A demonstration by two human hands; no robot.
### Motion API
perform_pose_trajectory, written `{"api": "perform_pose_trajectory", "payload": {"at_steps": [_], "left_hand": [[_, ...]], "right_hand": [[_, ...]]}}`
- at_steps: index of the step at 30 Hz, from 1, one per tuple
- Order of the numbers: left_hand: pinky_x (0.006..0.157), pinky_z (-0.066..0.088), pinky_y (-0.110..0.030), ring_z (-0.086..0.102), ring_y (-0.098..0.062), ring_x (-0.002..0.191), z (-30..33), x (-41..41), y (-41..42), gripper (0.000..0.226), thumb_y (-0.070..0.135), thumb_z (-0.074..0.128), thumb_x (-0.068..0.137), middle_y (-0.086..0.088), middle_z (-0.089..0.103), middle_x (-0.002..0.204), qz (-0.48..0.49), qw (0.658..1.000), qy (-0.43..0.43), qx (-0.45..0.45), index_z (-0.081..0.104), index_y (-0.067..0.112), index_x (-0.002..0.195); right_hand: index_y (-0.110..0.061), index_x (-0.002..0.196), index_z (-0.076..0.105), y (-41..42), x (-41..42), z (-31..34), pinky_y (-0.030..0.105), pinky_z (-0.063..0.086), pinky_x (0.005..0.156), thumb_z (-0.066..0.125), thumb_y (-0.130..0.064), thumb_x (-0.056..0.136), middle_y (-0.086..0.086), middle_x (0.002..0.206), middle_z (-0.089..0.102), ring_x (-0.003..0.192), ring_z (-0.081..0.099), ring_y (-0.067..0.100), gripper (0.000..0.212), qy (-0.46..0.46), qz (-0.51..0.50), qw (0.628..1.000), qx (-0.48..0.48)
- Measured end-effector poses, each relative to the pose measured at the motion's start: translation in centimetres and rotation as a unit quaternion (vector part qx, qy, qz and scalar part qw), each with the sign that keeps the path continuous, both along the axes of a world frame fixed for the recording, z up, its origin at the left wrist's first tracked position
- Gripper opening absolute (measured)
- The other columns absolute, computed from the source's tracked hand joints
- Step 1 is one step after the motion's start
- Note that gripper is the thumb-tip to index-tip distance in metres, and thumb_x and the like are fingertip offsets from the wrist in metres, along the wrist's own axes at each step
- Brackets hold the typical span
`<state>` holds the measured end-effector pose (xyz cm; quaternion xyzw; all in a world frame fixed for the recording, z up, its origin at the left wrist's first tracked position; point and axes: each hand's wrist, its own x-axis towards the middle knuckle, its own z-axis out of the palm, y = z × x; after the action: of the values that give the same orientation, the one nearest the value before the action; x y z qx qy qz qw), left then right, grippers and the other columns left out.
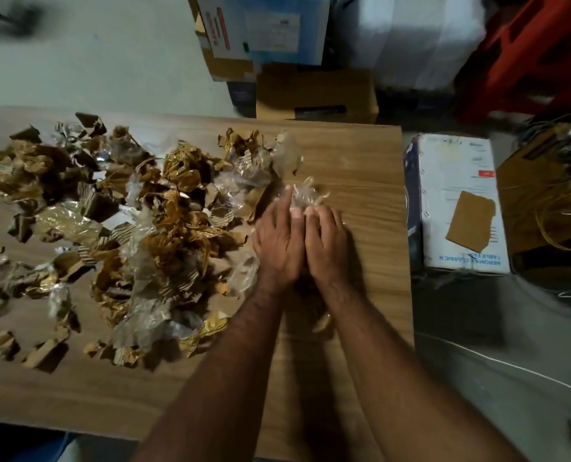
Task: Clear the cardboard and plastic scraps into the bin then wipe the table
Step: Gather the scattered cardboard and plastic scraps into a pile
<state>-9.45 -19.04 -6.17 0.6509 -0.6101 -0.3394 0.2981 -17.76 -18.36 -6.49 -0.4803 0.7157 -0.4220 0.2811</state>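
A wide heap of torn cardboard and crumpled clear and gold plastic scraps (pixel 137 221) covers the left and middle of the wooden table (pixel 360 168). My left hand (pixel 277 241) and my right hand (pixel 327 241) are pressed side by side at the heap's right edge. Between their fingertips they hold a small wad of clear plastic with bits of cardboard (pixel 305 195) just above the tabletop. The palms hide anything cupped under them. A dark box-like bin (pixel 550 208) holding cardboard and yellow wires stands on the floor to the right.
A white fan box (pixel 460 201) with a cardboard piece on it lies on the floor between table and bin. Stacked cardboard boxes (pixel 314 91) stand behind the table. Red crates (pixel 527 51) are at the back right. A white cable (pixel 510 365) runs across the floor.
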Motion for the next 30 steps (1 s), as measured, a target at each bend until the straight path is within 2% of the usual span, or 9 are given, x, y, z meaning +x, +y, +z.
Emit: {"api": "perform_pose_trajectory", "payload": {"at_steps": [4, 8, 12, 16, 18, 20, 23, 27, 30], "left_hand": [[0.119, 0.026, -0.055, 0.043, -0.012, 0.130, 0.1, -0.8, -0.3, 0.070, 0.065, 0.014, 0.097, -0.002, 0.053, 0.143, 0.049, 0.998, 0.042, 0.008, 0.034, 0.037, 0.158], [0.115, 0.029, -0.062, 0.052, -0.018, 0.122, -0.9, -1.1, -0.9, 0.062, 0.061, 0.020, 0.101, 0.004, 0.063, 0.123, 0.052, 0.997, 0.051, 0.016, 0.067, 0.027, 0.123], [0.120, 0.020, -0.059, 0.051, -0.007, 0.104, -0.3, -1.4, -0.8, 0.056, 0.063, 0.027, 0.098, 0.021, 0.057, 0.095, 0.078, 0.994, 0.070, 0.037, 0.068, 0.025, 0.099], [0.118, 0.023, -0.061, 0.056, -0.009, 0.085, -0.2, -1.3, -1.0, 0.042, 0.066, 0.035, 0.090, 0.017, 0.054, 0.073, 0.094, 0.991, 0.090, 0.042, 0.049, 0.035, 0.065], [0.103, 0.044, -0.059, 0.052, -0.006, 0.076, -0.2, -1.3, -0.9, 0.032, 0.058, 0.049, 0.090, 0.017, 0.053, 0.072, 0.106, 0.986, 0.130, 0.005, 0.048, 0.036, 0.066], [0.085, 0.054, -0.043, 0.060, -0.011, 0.087, 0.2, -1.4, -0.7, 0.015, 0.047, 0.061, 0.091, 0.012, 0.062, 0.091, 0.115, 0.979, 0.168, -0.023, 0.057, 0.033, 0.088], [0.090, 0.059, -0.037, 0.067, -0.009, 0.108, 0.6, -1.4, -0.2, 0.023, 0.034, 0.064, 0.099, 0.011, 0.070, 0.114, 0.084, 0.971, 0.224, 0.020, 0.065, 0.026, 0.121], [0.090, 0.062, -0.051, 0.073, -0.015, 0.102, 1.8, -1.4, 0.0, 0.035, 0.053, 0.064, 0.094, 0.005, 0.078, 0.105, 0.068, 0.949, 0.297, 0.080, 0.078, 0.024, 0.108], [0.086, 0.064, -0.050, 0.075, -0.018, 0.098, 2.5, -1.3, -0.3, 0.043, 0.061, 0.069, 0.083, 0.002, 0.079, 0.100, 0.083, 0.940, 0.314, 0.104, 0.077, 0.022, 0.101]], "right_hand": [[-0.015, 0.104, 0.053, -0.3, 0.9, 0.2, 0.048, 0.056, 0.074, 0.051, -0.043, 0.106, -0.004, 0.090, 0.065, 0.080, 0.065, 0.017, 0.028, -0.128, -0.056, 0.989, 0.050], [-0.030, 0.117, 0.040, -0.9, 1.2, 0.7, 0.019, 0.052, 0.070, 0.055, -0.036, 0.107, -0.012, 0.099, 0.063, 0.085, 0.063, 0.002, 0.019, -0.164, -0.079, 0.982, 0.043], [-0.016, 0.107, 0.061, -1.3, 1.1, -0.1, 0.026, 0.048, 0.079, 0.048, -0.037, 0.108, 0.004, 0.110, 0.067, 0.097, 0.064, 0.016, 0.025, -0.123, -0.060, 0.990, 0.031], [-0.010, 0.094, 0.064, -1.4, 1.4, 0.2, 0.030, 0.046, 0.080, 0.048, -0.030, 0.100, 0.009, 0.105, 0.066, 0.092, 0.061, 0.021, 0.026, -0.145, -0.083, 0.985, 0.046], [-0.013, 0.090, 0.062, -1.4, 1.5, 0.7, 0.035, 0.051, 0.079, 0.046, -0.032, 0.093, 0.009, 0.100, 0.069, 0.090, 0.064, 0.025, 0.025, -0.164, -0.099, 0.980, 0.049], [-0.018, 0.096, 0.055, -1.5, 1.4, 1.3, 0.036, 0.053, 0.074, 0.047, -0.027, 0.093, 0.006, 0.095, 0.070, 0.084, 0.066, 0.024, 0.012, -0.200, -0.102, 0.973, 0.057], [-0.024, 0.108, 0.044, -1.6, 1.1, 2.2, 0.042, 0.055, 0.072, 0.045, -0.014, 0.092, 0.008, 0.099, 0.065, 0.086, 0.066, 0.026, 0.019, -0.253, -0.118, 0.958, 0.060], [-0.018, 0.119, 0.041, -2.4, 1.4, 3.1, 0.047, 0.055, 0.092, 0.039, -0.002, 0.100, 0.004, 0.106, 0.059, 0.099, 0.062, 0.023, 0.025, -0.299, -0.154, 0.940, 0.059], [-0.015, 0.120, 0.049, -2.7, 1.6, 3.4, 0.041, 0.058, 0.090, 0.042, -0.002, 0.103, 0.011, 0.118, 0.063, 0.104, 0.063, 0.024, 0.023, -0.362, -0.158, 0.916, 0.067]]}}
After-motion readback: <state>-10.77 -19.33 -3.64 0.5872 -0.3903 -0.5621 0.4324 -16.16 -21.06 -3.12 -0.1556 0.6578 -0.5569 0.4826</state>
